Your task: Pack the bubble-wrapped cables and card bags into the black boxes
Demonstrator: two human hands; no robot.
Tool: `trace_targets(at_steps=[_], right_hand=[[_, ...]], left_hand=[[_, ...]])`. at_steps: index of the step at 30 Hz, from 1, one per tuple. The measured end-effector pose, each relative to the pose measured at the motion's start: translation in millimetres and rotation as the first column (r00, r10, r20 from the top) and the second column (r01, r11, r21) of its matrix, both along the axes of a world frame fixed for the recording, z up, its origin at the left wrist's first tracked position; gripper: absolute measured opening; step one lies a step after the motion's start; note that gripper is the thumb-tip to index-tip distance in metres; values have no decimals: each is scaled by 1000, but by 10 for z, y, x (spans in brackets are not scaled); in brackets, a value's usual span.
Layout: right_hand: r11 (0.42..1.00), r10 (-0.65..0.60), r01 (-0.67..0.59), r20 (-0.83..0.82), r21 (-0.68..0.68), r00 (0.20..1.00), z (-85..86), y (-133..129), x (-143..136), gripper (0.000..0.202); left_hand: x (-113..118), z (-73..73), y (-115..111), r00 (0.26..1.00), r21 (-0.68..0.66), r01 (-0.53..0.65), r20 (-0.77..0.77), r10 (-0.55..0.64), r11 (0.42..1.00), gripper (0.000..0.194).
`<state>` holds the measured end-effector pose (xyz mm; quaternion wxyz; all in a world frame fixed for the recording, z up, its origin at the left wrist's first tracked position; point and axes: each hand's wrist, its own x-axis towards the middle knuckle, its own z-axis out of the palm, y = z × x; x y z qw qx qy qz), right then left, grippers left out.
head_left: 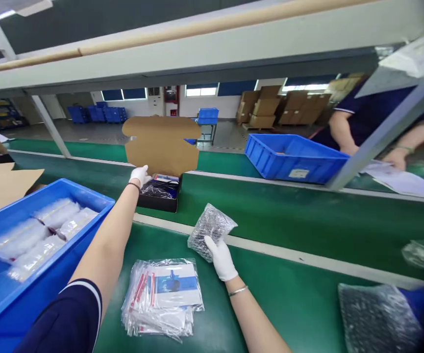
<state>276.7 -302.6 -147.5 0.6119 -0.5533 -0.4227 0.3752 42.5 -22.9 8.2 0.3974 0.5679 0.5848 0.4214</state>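
Note:
My left hand [140,175], in a white glove, grips the left edge of an open cardboard box [157,202], where the lid meets the side. The box has a dark outside and a brown lid [163,149] standing up at the back. Inside lie dark items in clear plastic and a printed packet. To the right of the box, my right hand [222,259], also gloved, holds a bubble wrap pouch [212,226] by its lower edge, thumb on top. Closer to me lies a stack of plastic-bagged leaflets [167,294] with blue and red print.
At left stands a blue bin [62,184] with several white wrapped packets [55,218]. More bubble wrap [377,314] lies at lower right. Across the bench are another blue bin [296,159] and a person [375,122] handling papers. A slanted post [388,132] stands at right.

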Motion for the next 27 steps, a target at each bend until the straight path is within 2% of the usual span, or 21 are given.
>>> trace_targets(at_steps=[3, 7, 11, 14, 17, 20, 23, 25, 27], right_hand=[[1000, -13, 13, 21, 17, 1000, 33, 24, -11, 61], [1000, 6, -6, 2, 5, 1000, 58, 42, -19, 61], [1000, -14, 14, -29, 8, 999, 6, 59, -25, 62], [999, -50, 51, -53, 20, 997, -49, 74, -11, 62], [999, -40, 41, -18, 6, 999, -64, 67, 32, 64], [996, -91, 91, 20, 6, 996, -61, 49, 67, 65], [995, -92, 88, -94, -43, 991, -75, 37, 50, 67], [996, -51, 33, -216, -88, 975, -72, 36, 18, 64], [998, 3, -22, -288, -64, 957, -10, 59, -10, 55]], left_hand=[[-142, -78, 217, 950, 95, -1, -309, 30, 995, 34], [-168, -233, 396, 790, 91, 121, -612, -41, 988, 35], [-28, -360, 451, 618, 22, 237, -775, -133, 971, 37], [95, -399, 450, 539, -7, 273, -827, -159, 962, 35], [182, -388, 403, 532, -5, 275, -832, -156, 962, 34], [245, -379, 256, 576, 20, 305, -800, -168, 952, 38], [329, -439, -56, 606, 27, 366, -765, -216, 930, 55], [416, -529, -338, 619, 44, 383, -753, -221, 923, 70], [537, -641, -620, 631, 75, 378, -750, -198, 923, 91]])
